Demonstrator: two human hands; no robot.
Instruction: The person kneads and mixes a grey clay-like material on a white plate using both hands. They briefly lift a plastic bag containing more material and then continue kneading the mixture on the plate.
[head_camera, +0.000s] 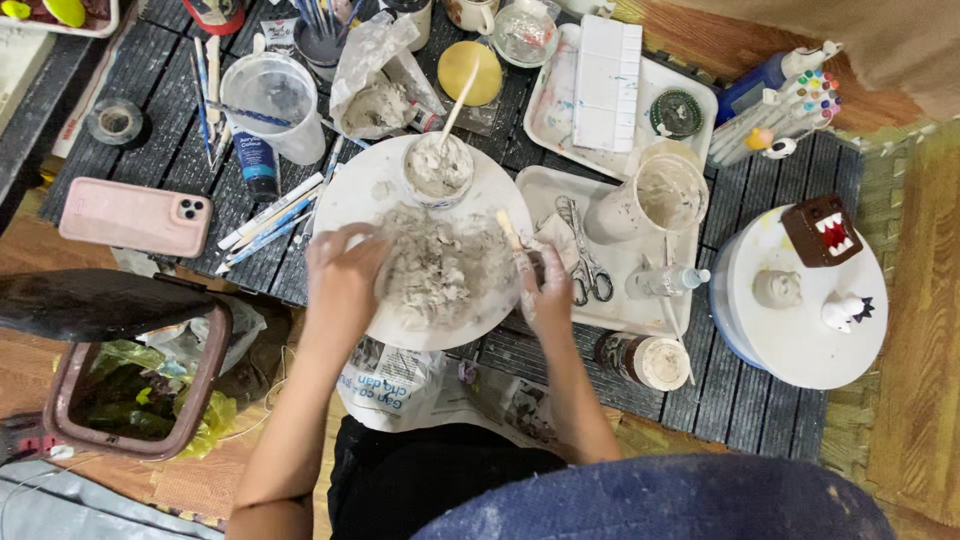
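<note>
My left hand (345, 275) presses spread fingers into the grey clay mass (440, 268) on the round white board (400, 180) while my right hand (548, 290) pinches a brush (512, 238); a careless push could tip the small cup (437, 168) on the far side.

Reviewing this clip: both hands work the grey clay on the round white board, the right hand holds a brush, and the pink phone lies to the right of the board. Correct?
Not quite. In the head view the pink phone lies left of the round white board, not right. Both hands are at the grey clay; the right holds the brush.
</note>
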